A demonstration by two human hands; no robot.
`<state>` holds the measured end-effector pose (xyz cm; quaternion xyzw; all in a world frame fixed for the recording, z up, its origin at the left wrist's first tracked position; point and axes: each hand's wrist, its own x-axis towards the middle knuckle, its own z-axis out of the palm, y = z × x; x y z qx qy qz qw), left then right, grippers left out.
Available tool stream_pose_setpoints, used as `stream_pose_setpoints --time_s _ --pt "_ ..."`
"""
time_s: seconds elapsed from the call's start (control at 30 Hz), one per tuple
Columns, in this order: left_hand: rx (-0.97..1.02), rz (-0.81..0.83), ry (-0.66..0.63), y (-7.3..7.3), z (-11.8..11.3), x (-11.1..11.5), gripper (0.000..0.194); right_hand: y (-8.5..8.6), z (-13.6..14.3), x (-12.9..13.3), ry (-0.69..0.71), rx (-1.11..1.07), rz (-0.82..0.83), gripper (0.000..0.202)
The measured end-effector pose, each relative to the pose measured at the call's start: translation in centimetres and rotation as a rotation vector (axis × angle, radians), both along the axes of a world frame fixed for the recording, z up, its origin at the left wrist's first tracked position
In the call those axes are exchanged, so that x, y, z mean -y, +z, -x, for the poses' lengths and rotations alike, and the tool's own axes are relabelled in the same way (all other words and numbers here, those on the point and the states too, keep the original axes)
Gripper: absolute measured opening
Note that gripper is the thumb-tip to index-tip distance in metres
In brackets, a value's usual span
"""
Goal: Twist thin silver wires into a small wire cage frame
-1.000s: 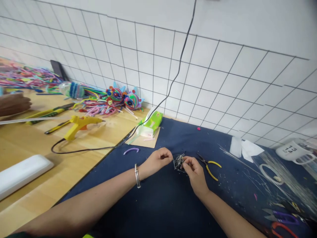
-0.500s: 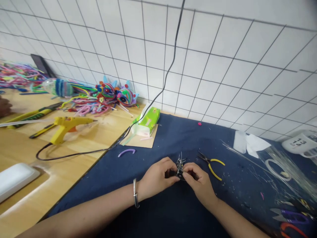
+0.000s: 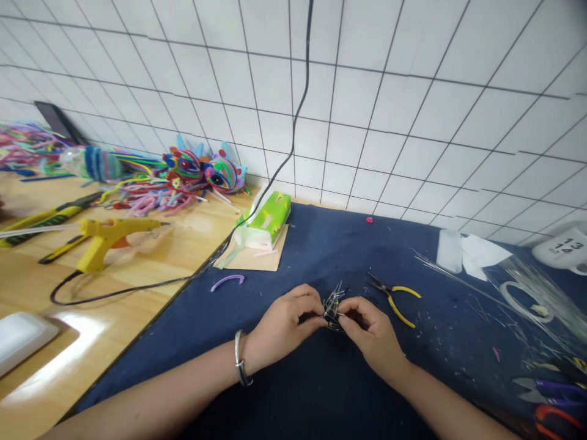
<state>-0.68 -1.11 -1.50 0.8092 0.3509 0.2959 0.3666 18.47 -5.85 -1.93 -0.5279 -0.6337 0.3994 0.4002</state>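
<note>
A small dark bundle with thin silvery wires (image 3: 332,307) is held between both hands above the dark blue cloth (image 3: 321,256). My left hand (image 3: 291,321), with a silver bracelet on its wrist, pinches the bundle's left side between thumb and fingers. On the other side, my right hand (image 3: 373,333) grips it with curled fingers and thumb. The wire ends stick up between the two hands. Pliers with yellow handles (image 3: 403,299) lie just to the right of my right hand, their jaws pointing up and left.
A yellow glue gun (image 3: 107,238) with its cord lies at left, near cutters and colourful pipe cleaners (image 3: 151,198). A green tissue pack (image 3: 270,220) rests on cardboard. Clear wires (image 3: 541,299), a mug (image 3: 564,249) and purple-handled scissors (image 3: 550,391) are at right.
The view has shifted slightly, so most table items at left appear further left. Both hands stay on the wire bundle, which is turned a little, its wire ends more fanned out.
</note>
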Motion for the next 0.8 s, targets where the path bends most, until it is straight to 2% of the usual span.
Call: stream_pose_setpoints --time_s 0.27,0.4,0.53,0.67,0.8 --pt "0.027 -0.079 0.028 0.55 0.27 -0.25 0.007 0.54 -0.58 -0.24 -0.069 0.035 -0.051 0.003" --pt "0.053 -0.083 0.098 0.65 0.12 -0.26 0.007 0.45 -0.86 -0.24 -0.081 0.036 -0.071 0.005" --pt "0.064 -0.113 0.149 0.86 -0.02 -0.17 0.008 0.30 -0.86 -0.23 -0.064 0.022 -0.128 0.017" --pt "0.067 -0.164 0.185 1.03 -0.06 0.20 0.009 0.32 -0.81 -0.26 -0.021 0.079 -0.263 0.025" --pt "0.053 -0.185 0.157 0.84 -0.14 0.58 0.009 0.44 -0.99 -0.33 0.043 0.164 -0.372 0.036"
